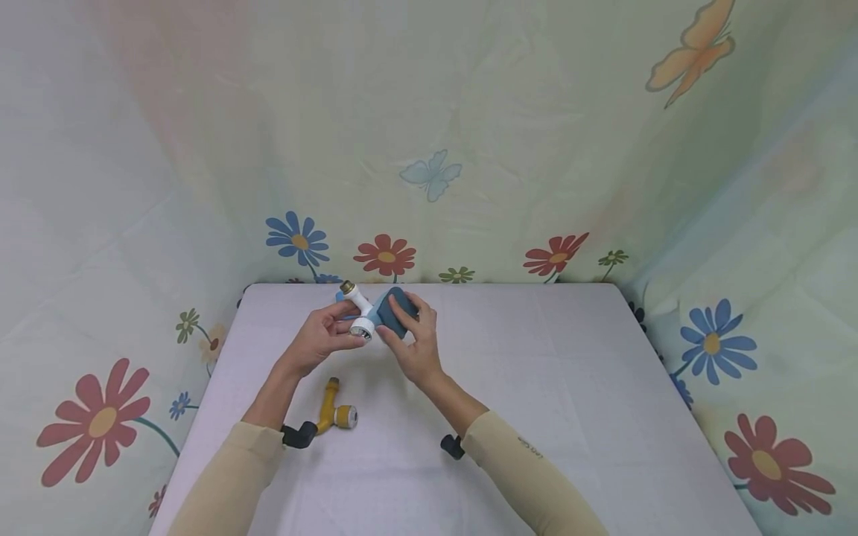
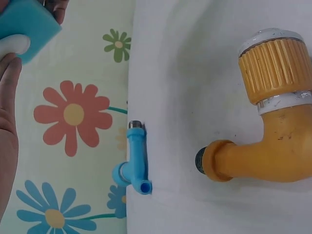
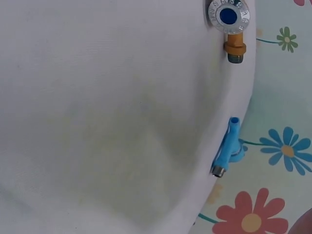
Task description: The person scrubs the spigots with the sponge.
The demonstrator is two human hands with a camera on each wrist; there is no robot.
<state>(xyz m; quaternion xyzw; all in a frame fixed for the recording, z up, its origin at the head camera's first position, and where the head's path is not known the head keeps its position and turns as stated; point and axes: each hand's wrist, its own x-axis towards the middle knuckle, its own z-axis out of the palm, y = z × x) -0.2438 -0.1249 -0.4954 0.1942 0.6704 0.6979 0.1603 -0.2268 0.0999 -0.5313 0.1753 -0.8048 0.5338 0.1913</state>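
Observation:
Above the table's far part, my left hand [image 1: 320, 341] grips a white tap [image 1: 363, 304] with a brass threaded end. A two-tone sponge [image 1: 401, 311], dark blue-grey on one side and light blue on the other, is held by my right hand [image 1: 421, 350]. The sponge's light blue side [image 2: 36, 22] lies against the white tap [image 2: 17, 45] in the left wrist view. Behind my left hand a blue tap [image 2: 136, 158] lies near the table's far edge. Nearer, between the forearms, lies a yellow tap [image 1: 328, 411] with a ribbed knob.
The white-covered table [image 1: 536, 402] ends at a hanging curtain [image 1: 496, 97] printed with flowers and butterflies. Black devices [image 1: 299, 434] sit at both wrists. In the right wrist view, the yellow tap's round end [image 3: 229, 15] shows a blue centre.

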